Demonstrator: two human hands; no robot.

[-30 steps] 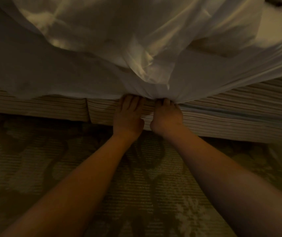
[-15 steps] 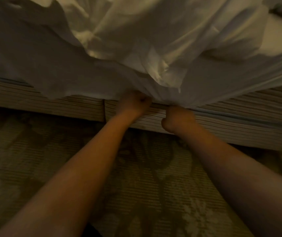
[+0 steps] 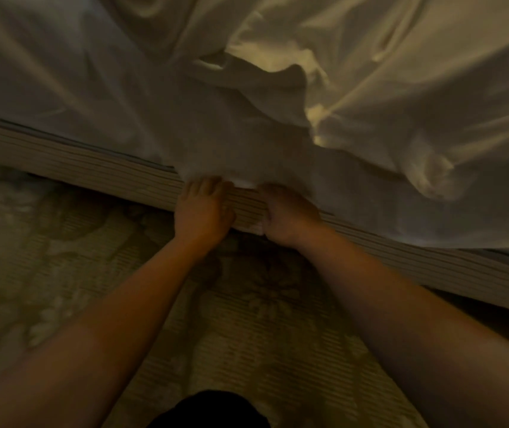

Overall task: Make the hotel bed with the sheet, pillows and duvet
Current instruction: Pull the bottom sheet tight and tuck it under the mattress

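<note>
From the head view, in dim warm light, the white sheet point(image 3: 123, 88) lies rumpled over the top of the bed and spills down over its near edge. Its hanging hem follows the bed's long side, running from far left to near right, and the folds fan up and outward from one gathered spot low on that edge. Both hands meet at that spot. The left hand point(image 3: 202, 213) rests flat against the striped side of the bed point(image 3: 77, 163), its fingers point(image 3: 203, 188) straight and touching the hem. The right hand point(image 3: 290, 216) is just beside it, its fingers hidden under the cloth, so I cannot tell whether it grips. Below them is floral carpet point(image 3: 61, 257), with a dark garment point(image 3: 209, 409) nearest.
</note>
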